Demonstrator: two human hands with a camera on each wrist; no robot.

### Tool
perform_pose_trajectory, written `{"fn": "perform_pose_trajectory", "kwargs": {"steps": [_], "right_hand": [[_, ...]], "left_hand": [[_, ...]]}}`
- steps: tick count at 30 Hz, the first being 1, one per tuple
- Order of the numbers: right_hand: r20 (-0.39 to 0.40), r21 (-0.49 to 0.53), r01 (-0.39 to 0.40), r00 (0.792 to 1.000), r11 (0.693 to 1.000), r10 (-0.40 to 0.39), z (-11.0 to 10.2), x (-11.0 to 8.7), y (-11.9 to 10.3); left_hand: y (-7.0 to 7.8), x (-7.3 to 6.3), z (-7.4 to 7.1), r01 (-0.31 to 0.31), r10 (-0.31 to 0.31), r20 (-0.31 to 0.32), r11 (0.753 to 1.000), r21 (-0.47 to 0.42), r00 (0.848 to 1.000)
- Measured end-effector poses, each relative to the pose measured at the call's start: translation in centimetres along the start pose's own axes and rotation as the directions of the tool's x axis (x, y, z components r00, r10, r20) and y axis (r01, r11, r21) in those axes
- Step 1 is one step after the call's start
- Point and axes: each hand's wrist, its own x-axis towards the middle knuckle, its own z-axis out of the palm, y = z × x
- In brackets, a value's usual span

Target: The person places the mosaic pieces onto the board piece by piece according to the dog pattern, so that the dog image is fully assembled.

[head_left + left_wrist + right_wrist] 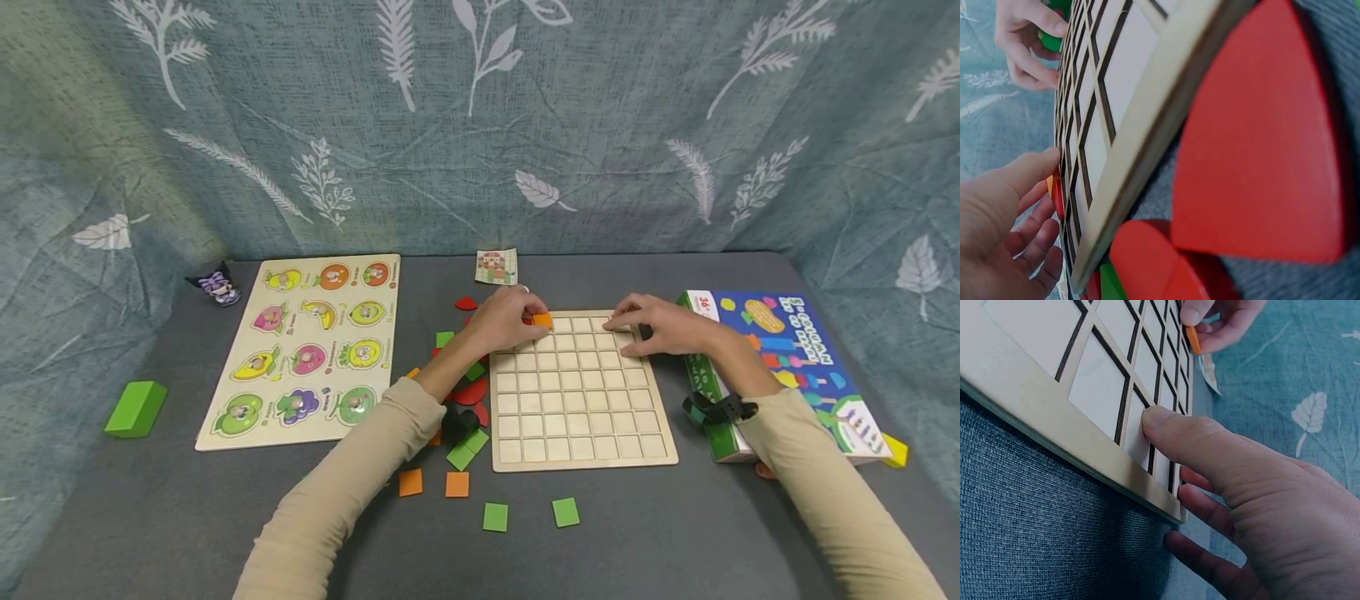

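A wooden grid board lies flat on the dark table. Over its upper left cells, my left hand pinches an orange square tile between thumb and fingers. A bit of red shows beside that tile, partly covered by the fingers. My right hand is at the board's upper right corner, thumb touching the grid in the right wrist view, fingers spread along the edge and holding nothing. Left of the board, partly under my left forearm, are red curved pieces and green square tiles.
A fruit puzzle board lies at the left, with a green block and a small figurine nearby. A printed picture card is at the back. A colourful box lies right. Orange tiles are scattered in front.
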Motion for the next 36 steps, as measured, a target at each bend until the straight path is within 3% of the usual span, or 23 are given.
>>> {"fn": "perform_pose_trajectory", "kwargs": {"steps": [17, 22, 26, 29, 32, 36], "right_hand": [[-0.014, -0.011, -0.003, 1.0, 1.0, 0.003, -0.2, -0.2, 0.2], [-0.006, 0.0, 0.0, 1.0, 1.0, 0.0, -0.3, -0.1, 0.1], [-0.002, 0.004, -0.006, 1.0, 1.0, 0.006, -0.3, -0.1, 0.1], [-0.006, -0.001, -0.012, 1.0, 1.0, 0.012, -0.4, -0.1, 0.1], [-0.004, 0.001, -0.011, 1.0, 1.0, 0.011, -0.3, -0.1, 0.2], [0.002, 0.012, -0.011, 1.0, 1.0, 0.011, -0.2, -0.1, 0.1]], "left_hand": [[0.2, 0.0, 0.1, -0.017, 0.018, -0.01, 0.998, 0.064, 1.0], [-0.4, -0.7, -1.1, -0.042, 0.041, -0.011, 0.999, -0.029, 0.999], [-3.0, -1.7, -3.7, -0.07, 0.063, -0.052, 0.985, -0.155, 0.997], [-5.8, -2.7, -5.5, -0.043, 0.033, -0.05, 0.976, -0.214, 0.998], [-8.3, -3.7, -6.4, 0.018, -0.011, 0.028, 0.968, -0.252, 1.0], [-10.1, -4.3, -6.5, 0.029, 0.009, 0.129, 0.957, -0.289, 0.992]]}}
